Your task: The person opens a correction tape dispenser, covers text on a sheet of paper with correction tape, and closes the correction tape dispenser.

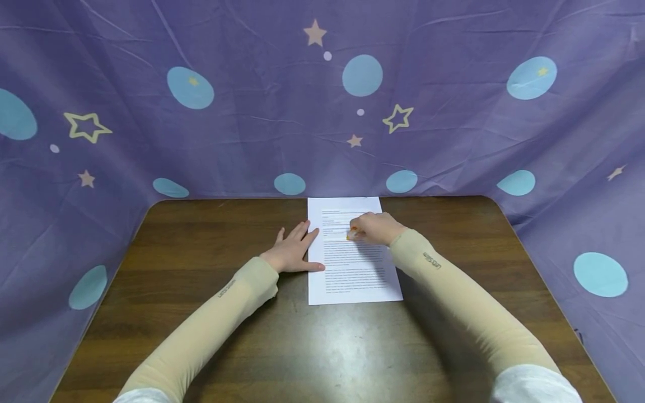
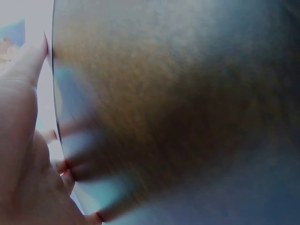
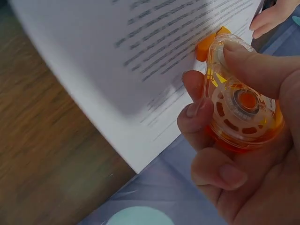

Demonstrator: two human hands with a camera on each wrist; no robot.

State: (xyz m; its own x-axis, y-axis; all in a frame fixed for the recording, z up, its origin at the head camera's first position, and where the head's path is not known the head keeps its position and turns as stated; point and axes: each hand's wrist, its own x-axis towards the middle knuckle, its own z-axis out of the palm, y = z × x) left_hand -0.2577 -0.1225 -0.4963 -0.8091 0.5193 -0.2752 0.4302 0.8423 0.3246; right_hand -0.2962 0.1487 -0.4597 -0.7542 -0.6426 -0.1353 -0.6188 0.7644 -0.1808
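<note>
A printed sheet of paper lies flat on the wooden table, its upper edge close to the curtain. My right hand grips a clear and orange correction tape dispenser over the upper half of the text. In the right wrist view the thumb lies along the dispenser's side and the fingers curl around its body. Its orange tip is at the printed lines. My left hand rests with spread fingers at the sheet's left edge, the thumb and fingertips over the margin.
The dark brown wooden table extends on both sides of the paper and toward me. A purple curtain with stars and blue ovals surrounds the table at the back and sides. Both forearms wear beige sleeves.
</note>
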